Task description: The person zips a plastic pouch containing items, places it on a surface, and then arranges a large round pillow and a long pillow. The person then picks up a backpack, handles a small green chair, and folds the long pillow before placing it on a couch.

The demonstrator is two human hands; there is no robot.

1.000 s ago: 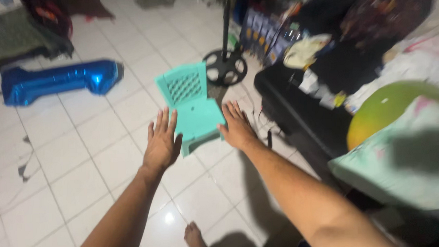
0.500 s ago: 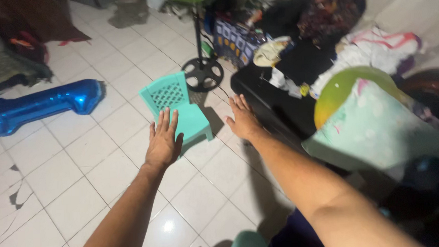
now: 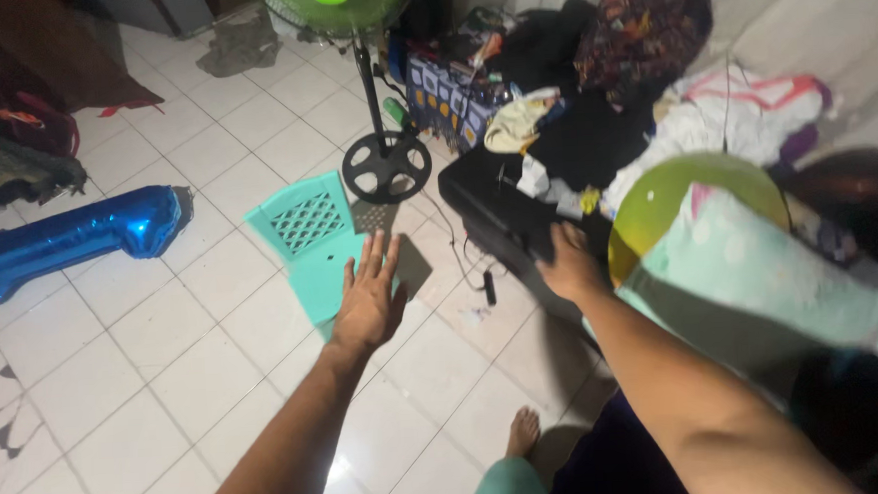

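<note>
Holding nothing, left hand [image 3: 370,299] spread above teal plastic chair [image 3: 317,245], right hand [image 3: 568,267] now shifted off toward three o'clock onto black case [image 3: 502,214], leaving chair ungripped below fan base [image 3: 386,167] at twelve.

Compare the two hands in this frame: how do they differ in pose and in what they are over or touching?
The left hand is spread flat with fingers apart, over the seat of the small teal plastic chair; the right hand has its fingers together, resting at the edge of the black case. The left hand shows its whole back; the right hand's fingertips blend into the dark surface. Both are bare, empty and stretched forward.
</note>
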